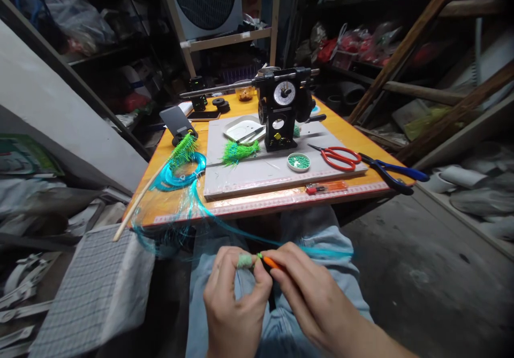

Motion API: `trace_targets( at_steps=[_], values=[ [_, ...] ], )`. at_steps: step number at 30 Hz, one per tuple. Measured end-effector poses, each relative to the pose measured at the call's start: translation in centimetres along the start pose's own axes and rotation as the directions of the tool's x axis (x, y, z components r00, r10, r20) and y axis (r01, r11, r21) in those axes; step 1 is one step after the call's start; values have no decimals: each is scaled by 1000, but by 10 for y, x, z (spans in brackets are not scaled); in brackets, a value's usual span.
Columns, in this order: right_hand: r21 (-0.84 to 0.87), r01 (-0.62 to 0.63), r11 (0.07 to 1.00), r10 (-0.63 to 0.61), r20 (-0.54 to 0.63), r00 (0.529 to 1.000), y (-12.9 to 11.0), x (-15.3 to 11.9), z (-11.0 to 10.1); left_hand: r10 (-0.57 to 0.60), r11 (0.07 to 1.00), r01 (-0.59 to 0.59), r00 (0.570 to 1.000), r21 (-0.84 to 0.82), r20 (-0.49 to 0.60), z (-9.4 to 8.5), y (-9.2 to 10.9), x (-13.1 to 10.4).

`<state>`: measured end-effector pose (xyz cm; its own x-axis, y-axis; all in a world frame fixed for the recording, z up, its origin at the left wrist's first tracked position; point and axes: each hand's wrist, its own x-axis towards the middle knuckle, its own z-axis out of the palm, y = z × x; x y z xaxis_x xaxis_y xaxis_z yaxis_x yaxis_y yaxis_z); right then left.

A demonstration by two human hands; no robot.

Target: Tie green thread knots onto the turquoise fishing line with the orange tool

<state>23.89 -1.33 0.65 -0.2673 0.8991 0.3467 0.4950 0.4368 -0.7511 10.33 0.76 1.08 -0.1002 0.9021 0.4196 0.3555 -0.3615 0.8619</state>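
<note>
Over my lap, my left hand (236,293) is closed in a pinch, with pale green tape (244,261) wrapped round its forefinger. Between its finger and thumb is a tiny bright green piece (259,256), too small to name. My right hand (305,283) grips a small orange-handled tool (272,262) whose dark end meets the green piece; its kind is hidden by the fingers. Turquoise line (236,230) trails from a coil (176,178) at the table's left edge and passes just beyond both hands, across the jeans (337,240).
On the wooden table (156,162), a grey board (225,184) bears a black winding machine (280,114), a dish of green beads (299,162), a green tinsel bundle (236,153) and red-handled scissors (340,157). Blue-handled pliers (395,173) overhang the right edge; a wooden stick (140,197) overhangs the left.
</note>
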Motion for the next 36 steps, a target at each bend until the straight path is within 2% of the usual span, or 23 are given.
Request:
trace_targets(
  at_steps=[2, 5, 8, 11, 12, 17, 21, 24, 29, 32, 36],
  values=[
    [136, -56, 989, 57, -1, 998, -3, 0, 1, -148, 980, 152, 988, -126, 43, 0, -2, -2],
    [260, -212, 942, 205, 54, 977, -6, 2, -7, -327, 901, 356, 933, -248, 150, -5, -4, -4],
    [369, -364, 855, 317, 183, 930, -5, 4, -15, -387, 847, 449, 888, -285, 247, -9, -4, -3],
    [519, -485, 704, 354, 335, 873, -3, 2, -15, -395, 821, 482, 867, -305, 305, -12, -2, -2],
    [526, -500, 688, 361, 349, 865, -2, 0, -14, -393, 819, 485, 863, -305, 316, -12, -2, -2],
    [283, -363, 888, 317, 196, 928, -5, -4, -14, -399, 808, 519, 830, -278, 391, -14, -4, -1],
    [204, -270, 941, 227, 215, 950, -5, -1, -21, -406, 778, 568, 781, -269, 476, -19, -5, 2],
    [186, -212, 959, 163, 246, 955, -3, 2, -26, -413, 751, 601, 751, -273, 516, -21, -4, 4],
    [229, -185, 956, 122, 264, 957, -1, 1, -29, -433, 724, 628, 736, -285, 521, -21, 2, 7],
    [230, -247, 941, 178, 282, 943, -2, -4, -28, -449, 711, 640, 731, -290, 513, -22, 4, 7],
    [245, -342, 907, 290, 226, 930, 1, -13, -26, -449, 760, 596, 769, -259, 454, -23, 3, 4]
  ],
)
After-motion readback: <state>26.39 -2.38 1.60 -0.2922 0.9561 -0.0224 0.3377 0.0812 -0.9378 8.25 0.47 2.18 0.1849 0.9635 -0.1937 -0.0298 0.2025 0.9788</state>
